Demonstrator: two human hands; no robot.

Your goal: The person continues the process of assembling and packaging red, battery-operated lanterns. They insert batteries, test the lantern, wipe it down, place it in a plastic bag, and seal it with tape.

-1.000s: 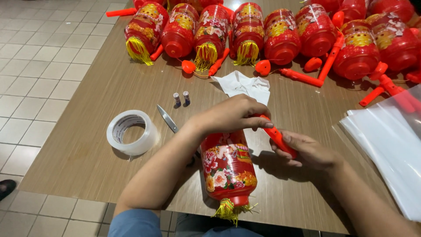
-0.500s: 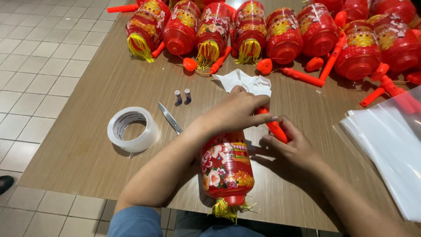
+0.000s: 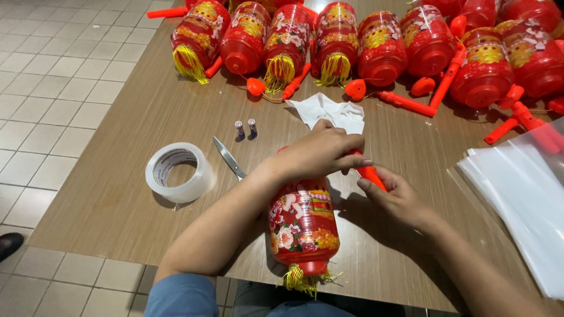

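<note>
Shifted slightly since a second ago: right hand [image 3: 402, 199] drawn in closer along the orange handle [image 3: 369, 174], lantern [image 3: 302, 226] barely moved; at far left, tape roll [image 3: 178, 172] lying flat on the table [image 3: 106, 194], scissors [image 3: 228, 157] just beside, two batteries [image 3: 245, 129] standing behind; left hand [image 3: 322, 151] curled tight over the lantern's top end, lantern lying on its side near the table's front edge, tassel toward the body; right hand pinched on the handle; best done by pinning the top steady and keeping the handle straight; clear bags [image 3: 523, 199] at far right.
</note>
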